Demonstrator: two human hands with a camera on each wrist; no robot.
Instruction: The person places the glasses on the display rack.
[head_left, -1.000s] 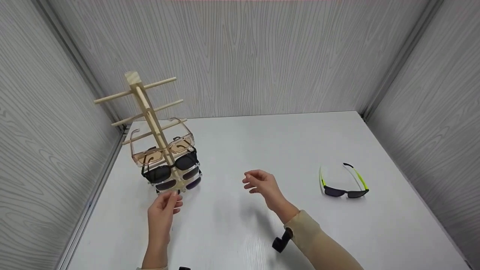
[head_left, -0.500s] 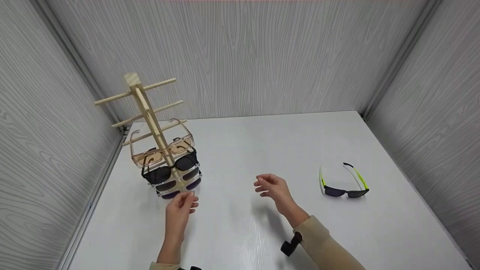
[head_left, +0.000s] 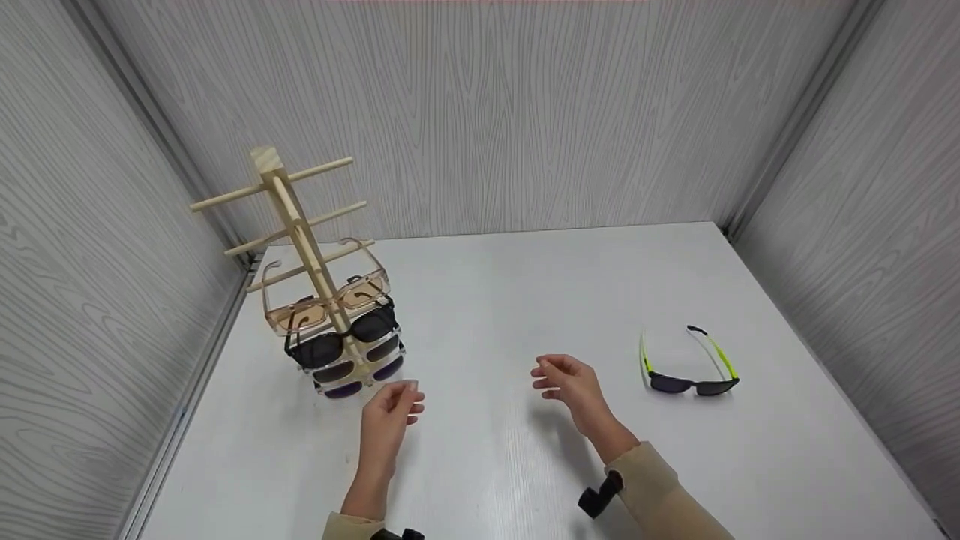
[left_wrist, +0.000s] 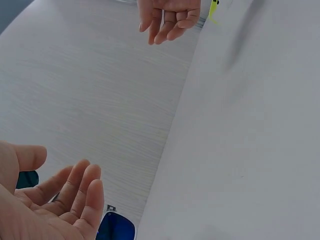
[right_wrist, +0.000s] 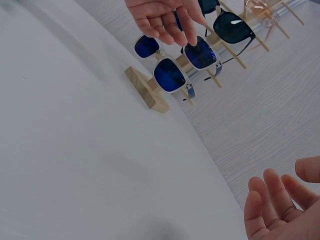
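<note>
My left hand [head_left: 387,421] hovers in front of the wooden glasses rack [head_left: 304,241], its fingers loosely bent and holding nothing. Toward the middle of the table, my right hand [head_left: 571,384] hangs in the air, also holding nothing, fingers relaxed. Several pairs hang on the rack's lower rods: peach-tinted glasses [head_left: 298,316], black sunglasses [head_left: 318,349] below them, and clear-framed sunglasses [head_left: 334,371] with dark and blue lenses at the bottom. To the right of my right hand, black sunglasses with yellow-green temples [head_left: 712,387] lie unfolded on the table.
The white table [head_left: 480,300] carries the rack at the left. Grey wood-grain panels [head_left: 480,112] rise behind it and on both sides. The rack's upper rods [head_left: 322,168] stick out sideways and bear no glasses. A black wrist camera [head_left: 600,495] sits at my right cuff.
Both hands have moved to the right, the left one away from the foot of the rack. The rack, its glasses and the yellow-green sunglasses stay where they were.
</note>
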